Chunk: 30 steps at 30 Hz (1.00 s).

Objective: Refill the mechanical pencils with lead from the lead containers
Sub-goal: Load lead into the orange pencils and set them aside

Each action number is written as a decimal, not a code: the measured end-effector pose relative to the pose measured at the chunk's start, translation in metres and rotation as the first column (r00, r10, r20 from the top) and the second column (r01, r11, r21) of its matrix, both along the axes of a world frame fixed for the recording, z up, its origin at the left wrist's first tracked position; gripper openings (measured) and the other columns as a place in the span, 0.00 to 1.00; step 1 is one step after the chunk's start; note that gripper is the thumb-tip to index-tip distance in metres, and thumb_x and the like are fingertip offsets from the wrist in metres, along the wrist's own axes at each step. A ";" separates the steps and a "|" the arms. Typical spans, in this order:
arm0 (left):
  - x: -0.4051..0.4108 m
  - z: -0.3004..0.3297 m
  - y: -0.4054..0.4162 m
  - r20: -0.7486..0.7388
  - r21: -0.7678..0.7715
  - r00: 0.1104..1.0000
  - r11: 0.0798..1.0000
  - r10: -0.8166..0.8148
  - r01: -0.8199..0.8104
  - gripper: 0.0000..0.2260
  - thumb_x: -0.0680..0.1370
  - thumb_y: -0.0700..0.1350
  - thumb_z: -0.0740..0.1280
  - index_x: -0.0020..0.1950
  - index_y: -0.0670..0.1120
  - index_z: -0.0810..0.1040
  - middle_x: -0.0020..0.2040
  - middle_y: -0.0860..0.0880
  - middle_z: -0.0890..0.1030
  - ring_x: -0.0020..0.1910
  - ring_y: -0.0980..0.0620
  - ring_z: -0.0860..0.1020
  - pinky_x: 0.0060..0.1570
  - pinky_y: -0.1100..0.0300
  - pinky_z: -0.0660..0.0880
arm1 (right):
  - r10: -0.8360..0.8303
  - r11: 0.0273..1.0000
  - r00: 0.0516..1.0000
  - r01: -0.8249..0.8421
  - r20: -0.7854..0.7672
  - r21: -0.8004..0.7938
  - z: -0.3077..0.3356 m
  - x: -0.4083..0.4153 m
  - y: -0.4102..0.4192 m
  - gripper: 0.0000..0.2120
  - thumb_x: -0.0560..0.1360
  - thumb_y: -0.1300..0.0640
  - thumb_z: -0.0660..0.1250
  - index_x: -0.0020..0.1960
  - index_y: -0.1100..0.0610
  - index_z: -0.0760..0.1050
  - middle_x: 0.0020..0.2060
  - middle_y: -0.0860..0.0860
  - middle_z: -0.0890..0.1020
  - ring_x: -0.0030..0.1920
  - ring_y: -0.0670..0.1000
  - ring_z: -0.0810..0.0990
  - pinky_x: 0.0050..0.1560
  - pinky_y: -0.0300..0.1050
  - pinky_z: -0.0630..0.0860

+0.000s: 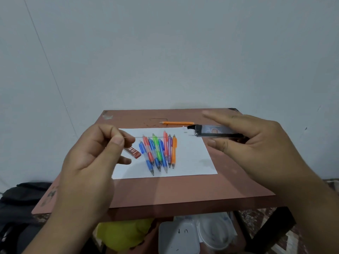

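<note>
Mechanical pencils (159, 153) lie fanned on white paper (192, 162) between both grips. Left hand (95, 154) pinches what seems a thin lead (146, 137); right hand (256, 143) holds a dark lead container (212, 131). A red container (134, 152) lies beside the left grip.

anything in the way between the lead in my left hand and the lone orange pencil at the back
Nothing visible blocks it. The left hand pinches a thin lead above the paper; the orange pencil lies alone on the bare table behind it. The row of pencils lies lower, under that path. The right hand holds the black lead case off to the right.
</note>
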<state>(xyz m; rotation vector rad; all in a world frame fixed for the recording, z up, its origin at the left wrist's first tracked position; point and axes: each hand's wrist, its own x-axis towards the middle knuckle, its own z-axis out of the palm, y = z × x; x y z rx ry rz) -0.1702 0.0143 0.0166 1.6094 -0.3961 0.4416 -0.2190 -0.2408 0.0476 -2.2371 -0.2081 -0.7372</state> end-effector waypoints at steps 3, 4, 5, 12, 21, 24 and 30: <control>-0.009 -0.003 0.000 0.009 -0.013 0.994 0.994 -0.106 0.106 0.07 0.78 0.47 0.62 0.44 0.47 0.76 0.55 0.51 0.85 0.56 0.50 0.82 0.51 0.39 0.80 | 0.030 0.995 0.997 -0.023 -0.068 0.100 -0.010 0.003 0.007 0.20 0.73 0.55 0.77 0.55 0.30 0.81 0.49 0.31 0.84 0.51 0.38 0.83 0.48 0.35 0.80; -0.014 -0.004 -0.003 0.012 -0.002 0.989 0.989 -0.148 0.148 0.07 0.78 0.48 0.64 0.43 0.47 0.76 0.58 0.53 0.85 0.58 0.52 0.81 0.53 0.42 0.80 | 0.029 0.994 0.997 -0.021 -0.072 0.105 -0.014 0.004 0.010 0.20 0.73 0.55 0.77 0.55 0.31 0.81 0.48 0.31 0.84 0.50 0.38 0.83 0.46 0.34 0.80; -0.020 -0.006 -0.007 0.016 0.019 0.982 0.982 -0.187 0.187 0.06 0.78 0.50 0.65 0.44 0.49 0.76 0.60 0.55 0.84 0.61 0.54 0.80 0.54 0.45 0.80 | 0.031 0.993 0.997 -0.023 -0.072 0.113 -0.016 0.004 0.013 0.19 0.73 0.56 0.77 0.55 0.32 0.82 0.48 0.31 0.84 0.50 0.37 0.83 0.44 0.33 0.80; -0.035 -0.021 -0.032 0.100 0.076 0.964 0.968 -0.246 0.240 0.06 0.79 0.53 0.61 0.47 0.53 0.75 0.67 0.60 0.79 0.71 0.57 0.73 0.62 0.43 0.72 | 0.052 0.983 0.998 -0.055 0.023 0.176 -0.034 0.007 0.035 0.18 0.73 0.57 0.77 0.59 0.42 0.83 0.50 0.35 0.85 0.53 0.38 0.83 0.49 0.28 0.76; -0.042 -0.026 -0.041 0.283 0.167 0.954 0.984 -0.103 0.057 0.05 0.82 0.56 0.59 0.48 0.60 0.72 0.67 0.63 0.78 0.69 0.58 0.75 0.62 0.66 0.73 | 0.014 0.969 0.999 -0.023 0.037 0.246 -0.038 0.003 0.047 0.15 0.72 0.56 0.78 0.57 0.44 0.84 0.39 0.36 0.83 0.40 0.42 0.82 0.37 0.27 0.73; -0.043 -0.027 -0.041 0.223 0.047 0.966 0.992 -0.127 0.120 0.04 0.81 0.54 0.61 0.49 0.57 0.74 0.64 0.59 0.81 0.66 0.57 0.78 0.60 0.64 0.74 | 0.021 0.953 1.000 -0.017 -0.009 0.303 -0.041 0.001 0.052 0.15 0.71 0.54 0.79 0.55 0.41 0.84 0.36 0.38 0.81 0.36 0.41 0.81 0.36 0.28 0.73; -0.039 -0.025 -0.035 0.172 -0.107 0.974 0.980 -0.150 0.169 0.04 0.79 0.52 0.61 0.47 0.56 0.76 0.57 0.54 0.85 0.62 0.52 0.81 0.60 0.56 0.77 | 0.082 0.849 0.982 0.020 -0.169 0.528 -0.046 0.003 0.057 0.13 0.71 0.55 0.78 0.52 0.43 0.82 0.41 0.48 0.86 0.38 0.50 0.86 0.37 0.43 0.81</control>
